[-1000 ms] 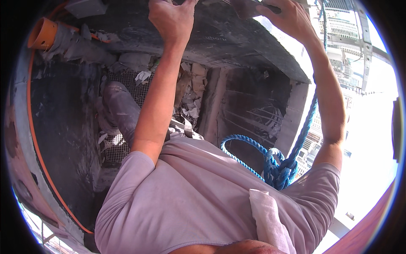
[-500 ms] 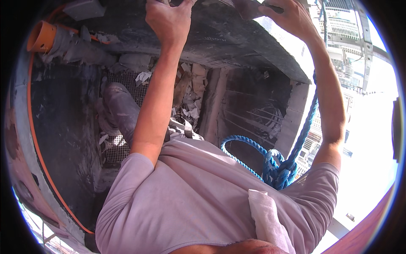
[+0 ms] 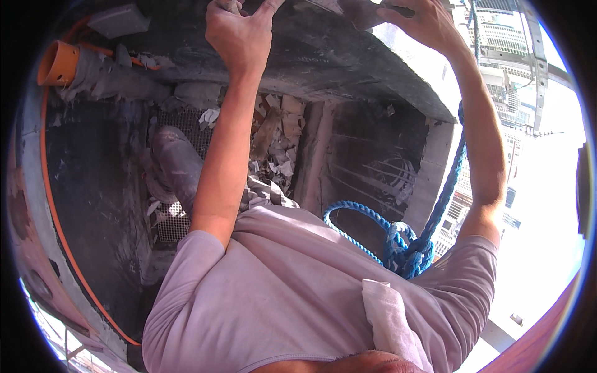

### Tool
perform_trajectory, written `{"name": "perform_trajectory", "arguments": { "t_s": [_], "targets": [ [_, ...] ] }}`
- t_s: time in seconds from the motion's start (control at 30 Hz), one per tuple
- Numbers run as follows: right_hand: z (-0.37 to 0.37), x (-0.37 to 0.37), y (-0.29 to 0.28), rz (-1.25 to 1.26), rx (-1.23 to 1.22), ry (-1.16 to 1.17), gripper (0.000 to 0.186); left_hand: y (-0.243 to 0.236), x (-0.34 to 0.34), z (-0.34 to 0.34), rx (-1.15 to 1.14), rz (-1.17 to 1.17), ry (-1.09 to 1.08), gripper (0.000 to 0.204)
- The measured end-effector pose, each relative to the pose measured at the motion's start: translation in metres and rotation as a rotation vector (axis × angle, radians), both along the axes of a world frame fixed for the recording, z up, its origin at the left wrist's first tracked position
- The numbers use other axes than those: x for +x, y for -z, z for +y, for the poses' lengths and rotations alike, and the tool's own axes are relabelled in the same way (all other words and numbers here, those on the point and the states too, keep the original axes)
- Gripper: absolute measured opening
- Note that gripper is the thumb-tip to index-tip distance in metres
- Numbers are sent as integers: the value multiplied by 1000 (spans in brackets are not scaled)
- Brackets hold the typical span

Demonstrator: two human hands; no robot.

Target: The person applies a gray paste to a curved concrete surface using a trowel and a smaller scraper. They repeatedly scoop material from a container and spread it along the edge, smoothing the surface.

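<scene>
Two-handed and bare-armed, stretches to the top edge of the head view, above a dark, dust-smeared, walled enclosure [image 3: 93, 186]. Holds a dark brown, straight-edged flat piece [image 3: 357, 15] in the right grip [image 3: 429, 25], pinched along its right side with thumb below and fingers above. Curls the left grip [image 3: 239, 37] well apart from it, at a small greyish thing [image 3: 231, 6]; cannot tell whether closed on that or merely touching. Judging by the crisp outline, should handle as stiff, not soft, and probably light enough for one hand; may turn slippery with dust. Cannot tell weight or brittleness for certain, with the upper part out of view. Best taken by the side edge, clear of the lower corner. Wears a grey short-sleeved T-shirt [image 3: 298, 273], near a knotted, thick, twisted blue rope [image 3: 407, 252], with an orange plastic pipe [image 3: 59, 64] at far left.
</scene>
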State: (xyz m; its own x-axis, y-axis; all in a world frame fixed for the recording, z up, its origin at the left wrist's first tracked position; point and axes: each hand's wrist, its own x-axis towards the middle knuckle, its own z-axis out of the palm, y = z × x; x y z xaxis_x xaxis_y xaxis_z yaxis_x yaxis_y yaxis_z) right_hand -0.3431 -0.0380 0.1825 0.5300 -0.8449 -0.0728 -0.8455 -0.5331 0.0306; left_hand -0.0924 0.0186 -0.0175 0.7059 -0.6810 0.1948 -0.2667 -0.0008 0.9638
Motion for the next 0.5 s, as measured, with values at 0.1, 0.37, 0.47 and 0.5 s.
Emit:
{"name": "perform_trajectory", "arguments": {
  "t_s": [0.1, 0.37, 0.47, 0.5],
  "targets": [
    [-2, -3, -1, -6, 1, -4, 27, 1, 0, 0, -2, 8, 7, 60],
    [-9, -16, -1, -8, -26, 4, 25, -10, 2, 5, 38, 28, 27, 60],
    [-10, -21, -8, 16, -52, -8, 24, -17, 5, 9, 100, -39, 94, 58],
    [-10, -24, -10, 26, -82, -31, 23, -20, 8, 11, 120, -82, 125, 57]
  ]
}}
